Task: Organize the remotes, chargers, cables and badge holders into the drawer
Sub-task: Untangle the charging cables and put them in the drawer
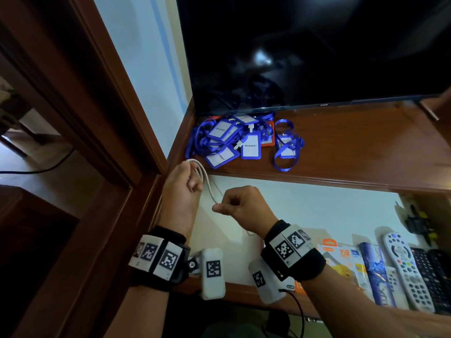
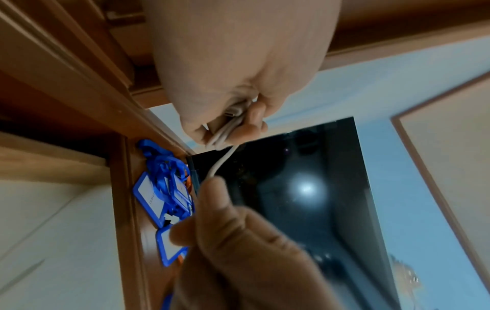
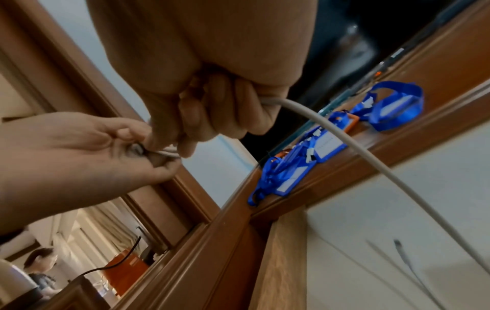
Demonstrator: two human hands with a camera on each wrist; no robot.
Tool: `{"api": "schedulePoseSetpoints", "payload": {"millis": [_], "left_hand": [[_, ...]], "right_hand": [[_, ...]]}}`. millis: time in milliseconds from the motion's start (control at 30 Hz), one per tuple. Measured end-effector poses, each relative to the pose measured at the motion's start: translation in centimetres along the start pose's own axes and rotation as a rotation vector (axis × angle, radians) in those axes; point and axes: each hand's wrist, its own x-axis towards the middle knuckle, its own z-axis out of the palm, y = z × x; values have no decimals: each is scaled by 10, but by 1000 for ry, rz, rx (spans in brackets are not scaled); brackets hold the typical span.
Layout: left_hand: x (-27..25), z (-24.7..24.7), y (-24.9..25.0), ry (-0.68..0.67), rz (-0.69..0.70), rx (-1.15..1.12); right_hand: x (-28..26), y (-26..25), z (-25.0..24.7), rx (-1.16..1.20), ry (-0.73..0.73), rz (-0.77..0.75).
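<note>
**Limp white cable half-coiled between two hands**

The cable [image 1: 203,176] is off the furniture, held in the air above the open drawer [image 1: 317,215], at about 7 o'clock from the heap of badge holders [image 1: 234,140] on the shelf [image 1: 353,152]. The left hand [image 1: 181,191] has its fingers curled round a small bundle of loops, and the left wrist view shows several strands bunched inside the fist. The right hand [image 1: 240,206] pinches the single strand just beside it, at 4 o'clock from the left; in the right wrist view the loose tail [image 3: 371,163] sweeps down toward the drawer floor.

It looks light, thin and soft, with a smooth jacket, so the loops will likely spring open or slide if the fist slackens. The best hold is probably across the whole bundle at its middle, all strands pinned together, while the other hand feeds the tail in short lengths close to the fist. The plug ends are the only stiff parts; pulling on them risks kinking.

Remotes [image 1: 405,269] and charger boxes [image 1: 346,262] already lie at the drawer's 3 o'clock end.
</note>
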Motion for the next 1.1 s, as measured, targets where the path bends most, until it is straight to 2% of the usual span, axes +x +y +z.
{"api": "schedulePoseSetpoints", "payload": {"millis": [100, 233, 300, 467, 600, 800, 967, 1100], "left_hand": [[1, 3, -6, -64, 32, 184], [2, 7, -13, -138, 35, 325], [4, 9, -15, -166, 21, 400], [6, 14, -8, -294, -22, 491], [5, 16, 2, -410, -190, 318], [10, 20, 9, -421, -306, 235], [4, 24, 10, -454, -380, 231], [4, 21, 12, -446, -438, 63]], "right_hand": [[0, -11, -2, -78, -106, -42], [1, -15, -14, -17, -167, -113], [2, -13, -21, 42, -118, -131], [8, -7, -27, 222, 187, -150], [13, -7, -27, 372, 342, -114], [13, -9, -25, 398, 422, -138], [14, -1, -28, 434, 425, -116], [10, 10, -27, 555, 327, -133]]}}
